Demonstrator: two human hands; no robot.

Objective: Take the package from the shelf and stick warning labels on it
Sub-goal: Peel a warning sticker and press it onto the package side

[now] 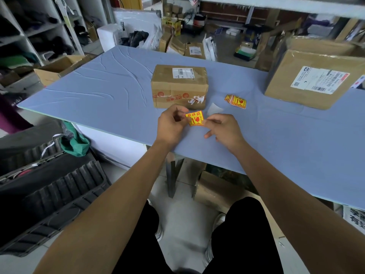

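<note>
A small brown cardboard package (179, 86) with a white shipping label on top and red-printed tape on its front stands on the blue table (102, 89). Just in front of it, my left hand (171, 125) and my right hand (225, 128) both pinch a yellow warning label (195, 118) with red print, held between them above the table. A small stack of the same yellow labels (236, 101) lies to the right of the package. A white backing paper (214, 109) lies between the stack and my hands.
A large cardboard box (316, 76) with a shipping label stands at the table's right. An open carton (59, 69) sits off the table's left edge. Black ribbed mats (49, 186) lie on the floor at left. Shelves and more boxes fill the background.
</note>
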